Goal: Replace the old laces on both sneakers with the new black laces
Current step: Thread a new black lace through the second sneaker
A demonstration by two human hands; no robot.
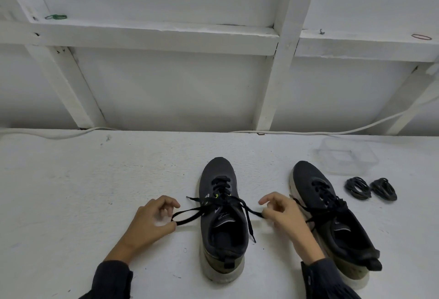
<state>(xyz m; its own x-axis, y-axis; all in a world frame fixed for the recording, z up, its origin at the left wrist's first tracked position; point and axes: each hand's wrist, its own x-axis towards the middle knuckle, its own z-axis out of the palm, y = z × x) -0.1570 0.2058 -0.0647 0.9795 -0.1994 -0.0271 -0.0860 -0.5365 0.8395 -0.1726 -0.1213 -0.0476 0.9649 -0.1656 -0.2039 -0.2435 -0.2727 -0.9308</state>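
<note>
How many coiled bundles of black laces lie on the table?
2. Both lie right of the right sneaker: the left bundle and the right bundle, side by side.

The heel and inner side of the right sneaker (332, 208) are covered by the right hand (282, 213) and its dark sleeve (325, 279), which is cut off at the bottom edge toward five o'clock, as is the left sleeve (111, 282) toward seven o'clock. How the lace (190, 215) is pinched at each end is hidden behind curled fingers. The clear container (346, 156) at two o'clock is too faint to be read, though it seems to be empty, and the two lace coils (370, 188) beside it cannot be resolved strand by strand.
</note>
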